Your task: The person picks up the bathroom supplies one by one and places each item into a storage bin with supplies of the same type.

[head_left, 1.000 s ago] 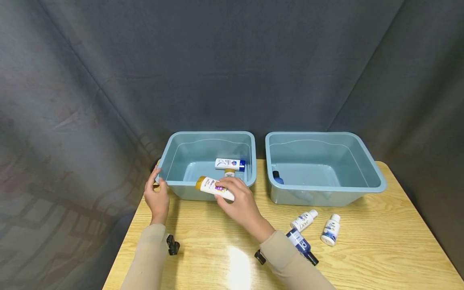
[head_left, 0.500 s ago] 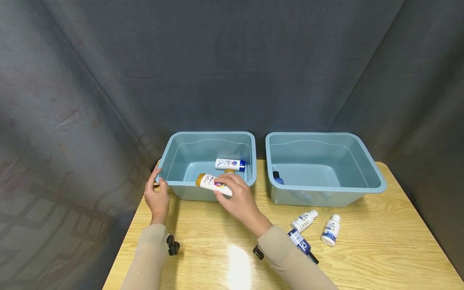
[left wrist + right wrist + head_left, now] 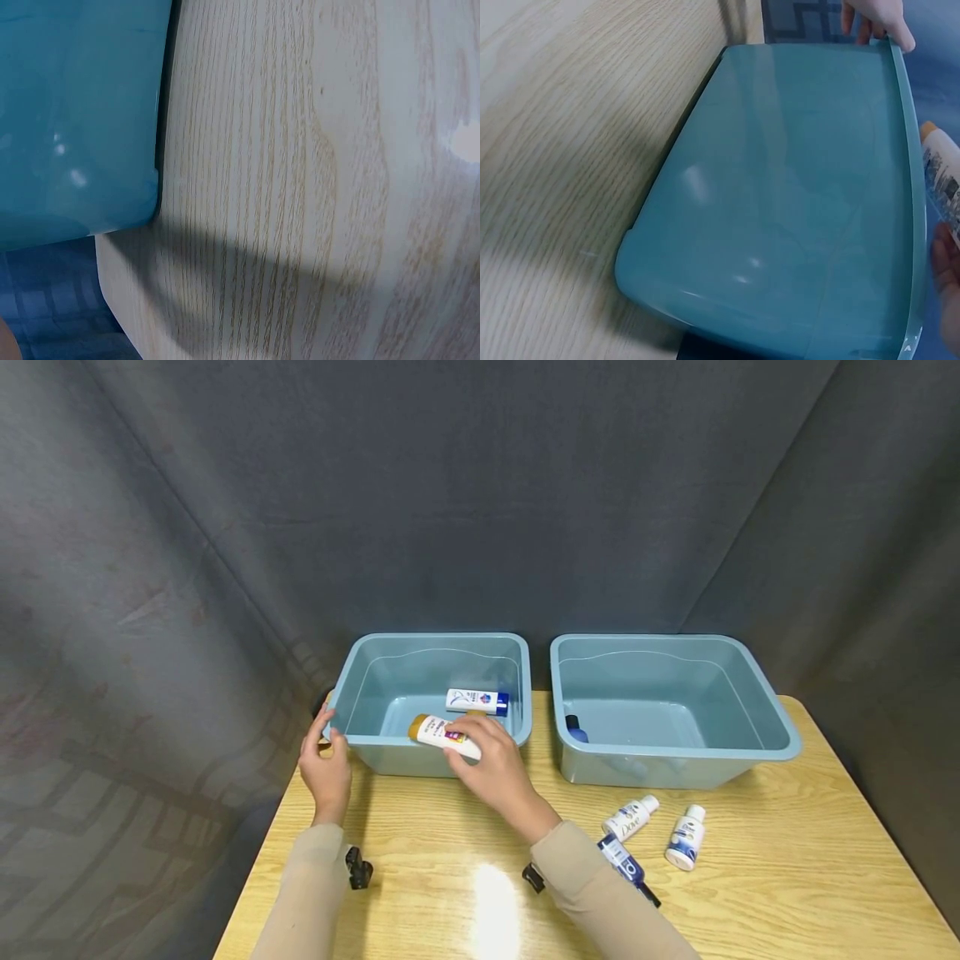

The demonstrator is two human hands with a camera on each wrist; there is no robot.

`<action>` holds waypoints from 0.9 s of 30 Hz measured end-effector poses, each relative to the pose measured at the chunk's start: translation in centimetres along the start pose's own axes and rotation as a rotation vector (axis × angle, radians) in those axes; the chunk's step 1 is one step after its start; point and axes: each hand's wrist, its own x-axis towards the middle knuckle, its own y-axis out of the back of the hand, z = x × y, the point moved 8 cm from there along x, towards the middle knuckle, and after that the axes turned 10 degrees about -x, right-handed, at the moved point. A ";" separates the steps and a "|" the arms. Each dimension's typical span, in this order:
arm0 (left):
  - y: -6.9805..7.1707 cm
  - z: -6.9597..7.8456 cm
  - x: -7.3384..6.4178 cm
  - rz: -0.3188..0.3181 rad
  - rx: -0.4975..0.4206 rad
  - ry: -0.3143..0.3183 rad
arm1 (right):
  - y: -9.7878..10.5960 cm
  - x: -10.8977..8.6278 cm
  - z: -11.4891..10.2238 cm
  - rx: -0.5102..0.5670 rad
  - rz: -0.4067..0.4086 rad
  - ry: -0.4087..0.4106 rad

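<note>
My right hand (image 3: 498,768) grips a white shampoo bottle (image 3: 442,735) with a golden cap, held tilted above the front rim of the left blue-grey bin (image 3: 405,756). The cap points left. At that bin's front left corner, my left hand (image 3: 326,772) holds the rim between thumb and fingers. Inside the bin lies a white bottle with a blue cap (image 3: 476,701). A golden cap (image 3: 476,714) shows beside it, the rest hidden by my right hand. In the right wrist view, the held bottle (image 3: 943,176) is just beyond the rim.
A second blue-grey bin (image 3: 675,768) stands to the right, with a dark blue bottle (image 3: 576,729) inside. On the wooden table (image 3: 427,868) lie two white Dove bottles (image 3: 628,817) and a blue bottle with a black cap (image 3: 622,860). A grey curtain (image 3: 480,510) hangs behind.
My right hand has moved slightly forward and up, bringing the white bottle closer over the left bin's front rim. The left hand has stayed on the rim.
</note>
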 end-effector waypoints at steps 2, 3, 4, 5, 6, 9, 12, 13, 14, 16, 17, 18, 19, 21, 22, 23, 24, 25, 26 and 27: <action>0.0 0.1 0.0 0.000 0.001 -0.002 | 0.0 0.1 0.0 -0.005 0.000 0.002; 0.0 0.1 0.0 0.001 -0.001 -0.002 | -0.1 0.2 0.0 -0.008 0.001 0.006; 0.0 0.0 0.0 0.000 -0.004 -0.001 | -0.1 0.3 0.0 -0.011 0.001 0.008; 0.0 0.0 0.0 0.001 -0.006 -0.001 | -0.2 0.3 0.0 -0.017 0.003 0.011; 0.1 0.0 -0.1 0.000 -0.012 0.001 | -0.2 0.4 0.0 -0.024 0.002 0.011; 0.1 0.0 0.0 0.002 -0.022 0.003 | -0.5 0.5 0.0 -0.033 0.000 0.009; 0.1 0.1 0.0 0.002 -0.023 0.003 | -0.6 0.6 0.1 -0.036 -0.002 0.000; 0.1 0.1 0.0 0.003 -0.021 0.003 | -0.7 0.6 0.1 -0.037 -0.004 -0.006; 0.1 0.1 0.0 0.004 -0.019 0.003 | -0.8 0.7 0.1 -0.040 -0.006 -0.012; 0.1 0.1 0.0 0.005 -0.013 0.005 | -0.9 0.7 0.1 -0.039 -0.009 -0.020; 0.1 0.1 0.0 0.005 -0.010 0.006 | -0.9 0.8 0.0 -0.041 -0.011 -0.024; 0.1 0.1 0.0 0.006 -0.006 0.007 | -1.0 0.8 0.0 -0.041 -0.015 -0.030; 0.1 0.0 0.0 0.007 -0.004 0.008 | -1.0 0.9 0.0 -0.042 -0.017 -0.032; 0.1 0.0 0.1 0.006 -0.003 0.011 | -1.1 1.0 0.0 -0.046 -0.020 -0.036; 0.1 0.0 0.1 0.005 -0.001 0.012 | -1.1 1.1 0.0 -0.048 -0.022 -0.038; 0.1 0.0 0.1 0.002 -0.002 0.014 | -1.2 1.2 0.0 -0.047 -0.024 -0.041; 0.1 0.0 0.1 0.000 -0.001 0.015 | -1.2 1.2 0.0 -0.046 -0.024 -0.042; 0.1 -0.1 0.1 -0.002 -0.001 0.017 | -1.2 1.3 0.1 -0.047 -0.024 -0.043; 0.0 -0.1 0.1 -0.004 -0.002 0.018 | -1.3 1.4 0.1 -0.047 -0.026 -0.046; 0.0 -0.1 0.1 -0.005 0.000 0.018 | -1.3 1.4 0.2 -0.047 -0.028 -0.048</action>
